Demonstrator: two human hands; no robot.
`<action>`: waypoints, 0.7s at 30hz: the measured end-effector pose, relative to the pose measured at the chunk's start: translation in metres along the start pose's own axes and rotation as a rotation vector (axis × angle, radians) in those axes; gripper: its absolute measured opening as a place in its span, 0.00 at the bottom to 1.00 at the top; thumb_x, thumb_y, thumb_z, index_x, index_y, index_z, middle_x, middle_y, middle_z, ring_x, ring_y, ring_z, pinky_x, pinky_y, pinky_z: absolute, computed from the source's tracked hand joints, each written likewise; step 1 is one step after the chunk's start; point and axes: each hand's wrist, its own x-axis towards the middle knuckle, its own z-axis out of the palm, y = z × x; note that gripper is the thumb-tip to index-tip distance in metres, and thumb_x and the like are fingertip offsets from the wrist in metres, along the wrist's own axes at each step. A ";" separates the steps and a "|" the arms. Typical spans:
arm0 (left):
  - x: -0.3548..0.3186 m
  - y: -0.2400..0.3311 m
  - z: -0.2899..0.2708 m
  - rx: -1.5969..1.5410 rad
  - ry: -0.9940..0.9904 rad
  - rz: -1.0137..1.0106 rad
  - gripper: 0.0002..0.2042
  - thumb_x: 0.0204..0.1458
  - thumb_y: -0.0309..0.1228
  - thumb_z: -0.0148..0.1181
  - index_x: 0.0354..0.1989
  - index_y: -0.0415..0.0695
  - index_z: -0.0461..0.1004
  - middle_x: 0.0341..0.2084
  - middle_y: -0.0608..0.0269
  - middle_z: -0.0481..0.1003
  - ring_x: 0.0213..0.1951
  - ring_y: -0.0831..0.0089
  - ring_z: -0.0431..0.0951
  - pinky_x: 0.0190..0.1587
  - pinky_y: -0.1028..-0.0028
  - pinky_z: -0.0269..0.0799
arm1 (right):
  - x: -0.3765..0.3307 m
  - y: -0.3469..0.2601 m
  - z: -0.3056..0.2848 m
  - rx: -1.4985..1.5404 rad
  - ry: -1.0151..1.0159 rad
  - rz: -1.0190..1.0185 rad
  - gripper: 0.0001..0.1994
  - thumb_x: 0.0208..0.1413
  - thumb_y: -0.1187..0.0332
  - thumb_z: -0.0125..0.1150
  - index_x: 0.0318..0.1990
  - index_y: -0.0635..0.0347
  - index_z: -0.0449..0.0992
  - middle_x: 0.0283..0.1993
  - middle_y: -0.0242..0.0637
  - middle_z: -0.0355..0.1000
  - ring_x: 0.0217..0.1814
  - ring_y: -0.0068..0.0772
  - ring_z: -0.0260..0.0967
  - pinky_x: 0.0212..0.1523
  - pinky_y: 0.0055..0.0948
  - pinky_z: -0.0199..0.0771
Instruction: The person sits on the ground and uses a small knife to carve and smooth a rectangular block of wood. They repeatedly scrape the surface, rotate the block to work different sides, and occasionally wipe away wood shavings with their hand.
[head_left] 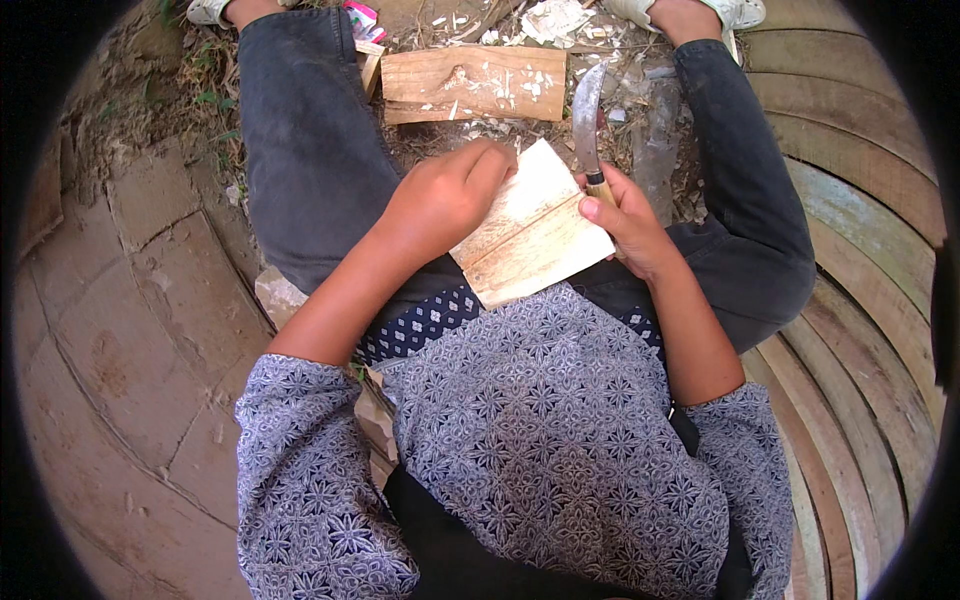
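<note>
My left hand [445, 195] grips the left edge of a pale flat piece of wood [530, 235] that rests tilted on my lap. A straight groove runs across its face. My right hand [630, 220] presses its thumb on the right edge of that piece and also holds a curved knife [585, 120] by its wooden handle, blade pointing up and away from me. I sit with knees apart in dark trousers.
A brown wooden block [475, 85] lies on the ground between my feet, strewn with pale wood chips [550, 20]. Curved wooden planks [860, 330] are stacked at the right. Cracked paving slabs [130, 300] cover the left side. A small pink object [362, 18] lies near my left foot.
</note>
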 end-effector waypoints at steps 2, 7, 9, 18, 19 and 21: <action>0.001 0.002 0.004 -0.040 0.016 -0.049 0.07 0.51 0.20 0.62 0.36 0.39 0.71 0.33 0.54 0.77 0.32 0.53 0.80 0.35 0.62 0.78 | -0.001 -0.001 0.001 0.000 0.016 0.012 0.26 0.57 0.57 0.66 0.58 0.60 0.68 0.35 0.26 0.72 0.25 0.10 0.65 0.17 0.14 0.60; 0.001 0.012 0.013 -0.124 0.067 -0.215 0.05 0.54 0.21 0.60 0.36 0.38 0.71 0.32 0.52 0.76 0.32 0.50 0.79 0.36 0.61 0.76 | -0.004 0.002 0.002 -0.015 0.040 0.040 0.25 0.56 0.58 0.66 0.56 0.60 0.68 0.35 0.26 0.72 0.25 0.11 0.65 0.17 0.15 0.60; 0.003 0.019 0.010 -0.123 0.081 -0.289 0.04 0.55 0.22 0.59 0.37 0.37 0.71 0.31 0.50 0.76 0.32 0.50 0.80 0.35 0.62 0.76 | -0.004 0.005 0.002 -0.036 0.048 0.047 0.25 0.56 0.59 0.67 0.56 0.60 0.68 0.37 0.27 0.72 0.28 0.13 0.67 0.21 0.16 0.64; 0.013 -0.018 0.004 -0.650 0.203 -0.884 0.08 0.63 0.29 0.55 0.38 0.36 0.75 0.29 0.57 0.78 0.26 0.73 0.78 0.31 0.73 0.72 | -0.008 -0.001 0.010 0.034 -0.002 0.007 0.27 0.54 0.65 0.69 0.59 0.63 0.67 0.49 0.32 0.72 0.48 0.18 0.69 0.48 0.22 0.71; 0.011 -0.018 0.001 -0.452 0.189 -0.716 0.07 0.61 0.29 0.57 0.37 0.37 0.76 0.29 0.58 0.78 0.28 0.70 0.78 0.32 0.71 0.73 | -0.008 -0.001 0.011 0.057 0.000 -0.009 0.26 0.55 0.65 0.69 0.58 0.63 0.67 0.49 0.31 0.72 0.47 0.18 0.70 0.47 0.22 0.72; 0.008 -0.009 -0.008 -0.068 0.152 -0.371 0.05 0.57 0.28 0.61 0.36 0.40 0.79 0.29 0.58 0.77 0.31 0.62 0.79 0.32 0.67 0.75 | -0.007 0.001 0.010 0.059 0.016 -0.018 0.25 0.55 0.64 0.68 0.58 0.63 0.68 0.47 0.31 0.72 0.45 0.17 0.70 0.43 0.21 0.72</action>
